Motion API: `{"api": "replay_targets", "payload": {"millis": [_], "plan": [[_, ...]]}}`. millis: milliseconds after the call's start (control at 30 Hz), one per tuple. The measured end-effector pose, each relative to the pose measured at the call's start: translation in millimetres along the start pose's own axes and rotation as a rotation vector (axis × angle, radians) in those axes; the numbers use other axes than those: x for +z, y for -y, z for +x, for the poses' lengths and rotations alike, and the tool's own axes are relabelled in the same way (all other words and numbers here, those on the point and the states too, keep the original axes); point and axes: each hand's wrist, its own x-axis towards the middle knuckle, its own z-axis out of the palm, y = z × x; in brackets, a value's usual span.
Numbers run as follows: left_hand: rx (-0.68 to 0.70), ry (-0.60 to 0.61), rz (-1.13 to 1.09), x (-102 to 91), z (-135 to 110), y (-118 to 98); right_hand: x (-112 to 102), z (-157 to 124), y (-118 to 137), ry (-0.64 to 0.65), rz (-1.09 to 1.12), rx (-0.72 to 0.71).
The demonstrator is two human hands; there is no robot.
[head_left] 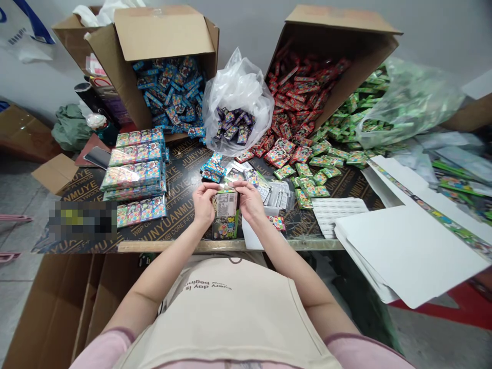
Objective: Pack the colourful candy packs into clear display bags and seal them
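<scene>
Both of my hands grip a small printed carton (226, 214) that stands upright at the near edge of the dark table (180, 205). My left hand (203, 203) pinches its top left corner and my right hand (249, 201) pinches its top right corner, fingers curled over the open top. Just beyond the carton lie loose blue packets (212, 169) and several silver sachets (274, 193). A small red packet (277, 222) lies right of the carton.
Stacked colourful display boxes (136, 177) sit at left. Behind are a box of blue packets (169, 87), a plastic bag of purple packets (234, 123), a tipped box of red packets (307, 77) and green packets (346, 128). White flat card sheets (403, 246) overhang the right edge.
</scene>
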Motion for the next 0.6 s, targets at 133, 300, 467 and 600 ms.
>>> {"api": "replay_targets", "payload": {"millis": [133,300,467,600], "plan": [[0.139,0.063,0.167,-1.2,-6,-5,-10,-6,2,-0.001,-0.074,-0.17],[-0.003,0.228,0.337,-13.0,12,-18,-25,-8,5,-0.006,-0.265,-0.247],[-0.047,0.341,0.394,-12.3,25,-26,-24,-3,16,0.065,-0.311,-0.225],[0.137,0.437,0.581,-12.0,21,-33,-25,-5,23,0.095,-0.321,-0.208]]}}
